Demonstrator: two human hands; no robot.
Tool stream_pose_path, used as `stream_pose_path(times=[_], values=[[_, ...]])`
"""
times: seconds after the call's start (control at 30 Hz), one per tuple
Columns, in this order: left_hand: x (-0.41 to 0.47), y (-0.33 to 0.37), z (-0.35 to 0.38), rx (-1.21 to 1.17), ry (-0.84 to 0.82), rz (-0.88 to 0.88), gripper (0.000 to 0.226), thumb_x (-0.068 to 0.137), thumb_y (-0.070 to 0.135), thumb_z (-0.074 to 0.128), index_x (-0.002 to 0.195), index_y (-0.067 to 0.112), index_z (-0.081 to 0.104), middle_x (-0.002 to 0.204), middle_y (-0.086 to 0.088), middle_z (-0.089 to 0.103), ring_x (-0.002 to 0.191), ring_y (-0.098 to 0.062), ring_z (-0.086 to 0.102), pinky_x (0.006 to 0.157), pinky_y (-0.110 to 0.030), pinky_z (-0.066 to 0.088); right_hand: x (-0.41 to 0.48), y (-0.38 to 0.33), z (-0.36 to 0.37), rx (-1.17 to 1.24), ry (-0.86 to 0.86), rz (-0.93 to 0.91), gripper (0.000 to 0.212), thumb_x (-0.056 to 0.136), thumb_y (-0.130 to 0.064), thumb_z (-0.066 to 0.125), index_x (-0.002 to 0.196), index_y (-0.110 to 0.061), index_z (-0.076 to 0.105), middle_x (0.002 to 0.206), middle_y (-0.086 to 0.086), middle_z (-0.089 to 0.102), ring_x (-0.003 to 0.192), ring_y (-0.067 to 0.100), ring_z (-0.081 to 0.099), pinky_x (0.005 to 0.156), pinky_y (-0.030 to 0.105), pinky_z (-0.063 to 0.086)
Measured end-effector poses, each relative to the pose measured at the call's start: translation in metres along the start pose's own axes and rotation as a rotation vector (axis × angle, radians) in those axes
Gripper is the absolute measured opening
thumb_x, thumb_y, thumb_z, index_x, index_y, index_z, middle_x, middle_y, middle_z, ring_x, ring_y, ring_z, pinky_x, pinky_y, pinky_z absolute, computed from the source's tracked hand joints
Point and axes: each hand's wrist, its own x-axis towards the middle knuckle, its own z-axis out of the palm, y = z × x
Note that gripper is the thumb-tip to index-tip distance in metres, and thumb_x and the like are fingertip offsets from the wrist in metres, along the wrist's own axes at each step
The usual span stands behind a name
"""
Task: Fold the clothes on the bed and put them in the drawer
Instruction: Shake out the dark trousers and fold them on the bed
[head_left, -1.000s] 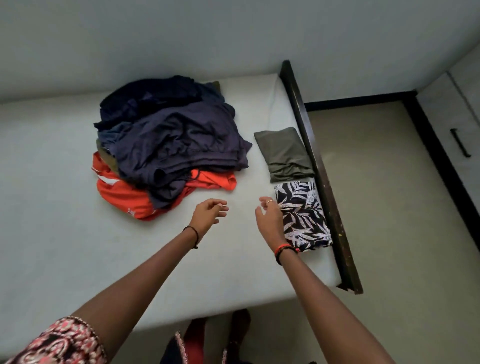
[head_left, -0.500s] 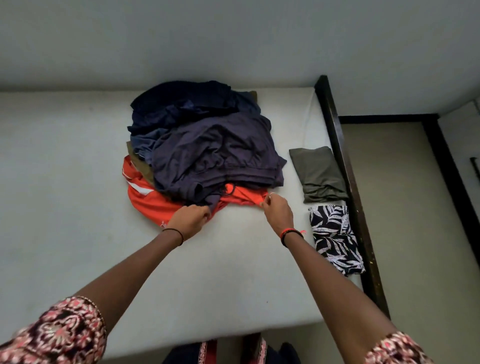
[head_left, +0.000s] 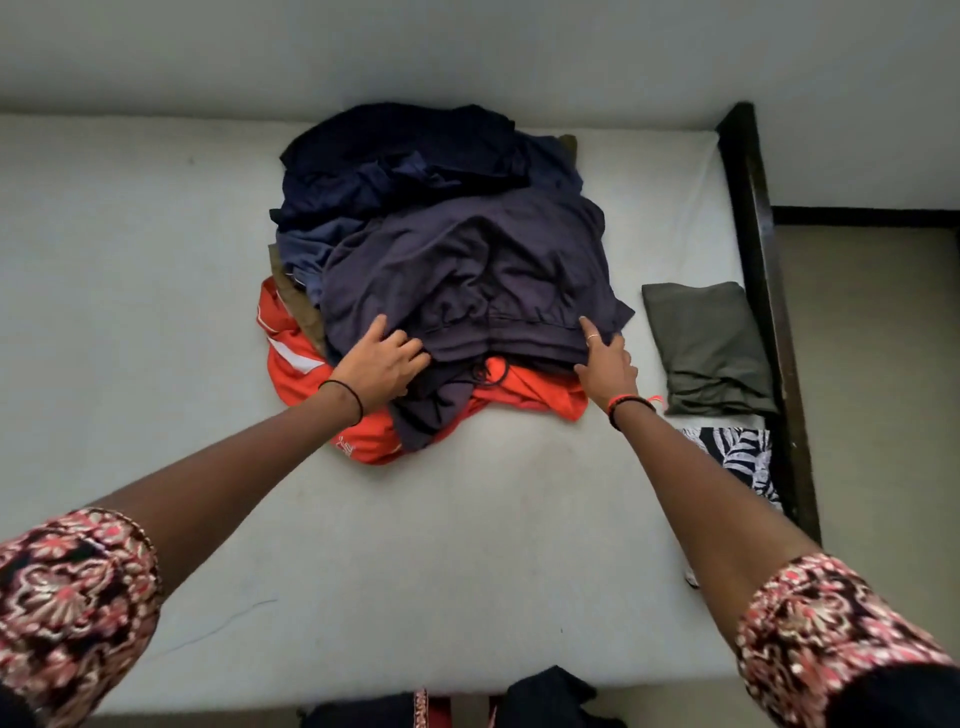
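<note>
On the white bed (head_left: 156, 322), a loose pile of clothes (head_left: 415, 171) heaped toward the far middle. On top, a dark purple garment (head_left: 467, 270) with a drawstring waistband; navy pieces behind; an orange garment (head_left: 524, 392) beneath, at the near edge. Left hand (head_left: 382, 364) resting on the purple garment's near left, fingers spread. Right hand (head_left: 605, 361) at its near right corner, forefinger straight on the cloth, other fingers under the hem; grip impossible to tell. To the right, a folded olive piece (head_left: 706, 343). Nearer, a folded leaf-print piece (head_left: 743, 457), partly hidden by the right forearm.
</note>
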Motion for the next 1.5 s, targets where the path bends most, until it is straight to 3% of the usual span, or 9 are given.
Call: stream_pose_path(times=[0.13,0.27,0.47,0.63,0.83,1.07,1.2,1.27,1.5], values=[[0.001,-0.009,-0.002,0.19,-0.046,-0.024,0.023,0.094,0.029,0.046,0.109,0.024,0.062,0.105,0.004,0.061,0.102,-0.022,0.056,0.112,-0.052,0.021,0.017,0.004,0.003,-0.176,0.031,-0.076,0.067,0.088,-0.003,0.046,0.147,-0.026,0.026,0.13,0.02,0.043,0.118,0.041,0.044,0.097,0.048,0.037],[-0.008,-0.012,-0.012,0.091,-0.061,-0.01,0.032,0.099,0.014,0.03,0.114,0.023,0.058,0.114,0.001,0.06,0.101,-0.022,0.06,0.089,-0.034,0.031,0.014,0.01,-0.012,-0.213,0.044,-0.162,0.047,0.089,-0.008,0.045,0.135,-0.017,0.044,0.12,0.02,0.053,0.112,0.039,0.05,0.089,0.044,0.04],[-0.035,-0.018,-0.049,0.035,-0.066,-0.008,0.024,0.094,0.035,0.044,0.107,0.024,0.061,0.104,0.0,0.064,0.093,-0.023,0.061,0.085,-0.035,0.029,-0.016,0.006,-0.062,-0.089,0.032,-0.229,0.024,0.09,-0.013,0.045,0.11,-0.006,0.053,0.115,0.02,0.054,0.107,0.039,0.053,0.081,0.041,0.043],[-0.078,-0.041,-0.094,0.05,0.067,0.03,0.028,0.053,0.026,0.082,0.05,0.028,0.055,0.04,0.006,0.051,0.036,-0.012,0.049,0.063,-0.032,0.02,-0.057,0.003,-0.113,0.022,0.115,-0.262,0.012,0.086,-0.008,0.046,0.091,0.0,0.053,0.114,0.017,0.041,0.096,0.041,0.052,0.078,0.044,0.044],[-0.141,-0.083,-0.156,0.2,0.218,-0.015,0.015,0.058,0.016,0.061,0.053,0.031,0.057,0.05,0.009,0.052,0.049,-0.016,0.055,0.068,-0.033,0.035,-0.1,-0.007,-0.198,0.15,0.039,-0.289,0.023,0.076,0.001,0.043,0.09,0.002,0.062,0.091,0.017,0.064,0.088,0.038,0.061,0.076,0.04,0.05],[-0.215,-0.151,-0.272,0.276,0.285,-0.187,0.035,0.028,0.015,0.083,0.044,0.031,0.056,0.051,0.012,0.052,0.05,-0.012,0.056,0.064,-0.028,0.031,-0.132,-0.047,-0.347,0.272,-0.039,-0.333,0.015,0.078,0.005,0.049,0.074,-0.003,0.061,0.067,0.006,0.058,0.051,0.008,0.057,0.052,0.015,0.05],[-0.259,-0.178,-0.364,0.34,0.273,-0.296,0.009,0.072,0.024,0.068,0.079,0.028,0.069,0.082,0.011,0.065,0.082,-0.01,0.063,0.072,-0.026,0.045,-0.166,-0.075,-0.438,0.385,0.04,-0.368,0.021,0.077,0.003,0.053,0.057,-0.003,0.058,0.056,0.008,0.055,0.048,0.011,0.055,0.058,0.026,0.05],[-0.271,-0.194,-0.401,0.266,0.274,-0.394,0.028,0.095,0.012,0.039,0.109,0.022,0.061,0.114,0.003,0.059,0.109,-0.016,0.057,0.087,-0.029,0.043,-0.185,-0.089,-0.48,0.463,0.11,-0.395,0.025,0.079,0.005,0.05,0.056,-0.003,0.054,0.058,0.011,0.054,0.049,0.016,0.057,0.056,0.025,0.05],[-0.327,-0.252,-0.524,0.188,0.524,-0.574,0.025,0.097,0.013,0.038,0.111,0.015,0.058,0.116,-0.008,0.056,0.102,-0.027,0.061,0.079,-0.037,0.048,-0.244,-0.103,-0.607,0.669,0.034,-0.596,0.012,0.091,-0.006,0.054,0.102,-0.003,0.056,0.089,0.016,0.052,0.07,0.024,0.054,0.06,0.03,0.049]])
